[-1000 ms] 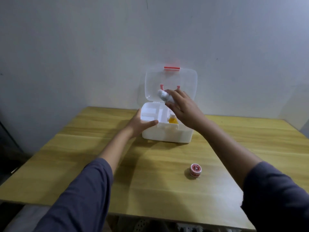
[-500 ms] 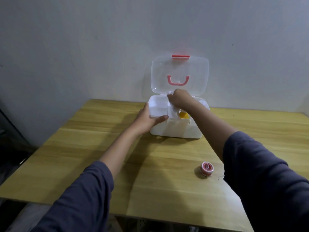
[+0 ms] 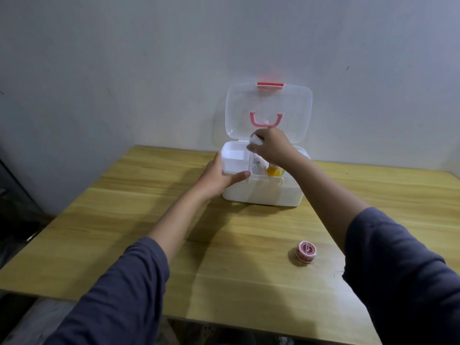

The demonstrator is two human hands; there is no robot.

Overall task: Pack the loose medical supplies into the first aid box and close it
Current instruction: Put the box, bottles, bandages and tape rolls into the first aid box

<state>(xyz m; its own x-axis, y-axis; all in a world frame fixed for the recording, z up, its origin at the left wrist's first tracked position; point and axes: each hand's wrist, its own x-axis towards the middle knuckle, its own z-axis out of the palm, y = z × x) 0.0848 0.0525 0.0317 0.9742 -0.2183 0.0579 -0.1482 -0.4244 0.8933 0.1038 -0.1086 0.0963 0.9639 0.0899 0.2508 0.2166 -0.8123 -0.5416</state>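
Head view: a person's left hand [image 3: 219, 179] is bracing the open first aid box [image 3: 263, 194] at the desk's [image 3: 124, 232] far edge, grip closed on its front-left corner, while the right hand [image 3: 272, 145] is pinching a white wad [image 3: 256, 140] above the compartments. A tape roll [image 3: 307, 252] is lying loose nearer the camera.

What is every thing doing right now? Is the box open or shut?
First aid box: open.
Lid: up, against the wall.
Left hand: gripping the box's left front corner.
Right hand: holding a white wad over the box.
Tape roll: loose on the table.
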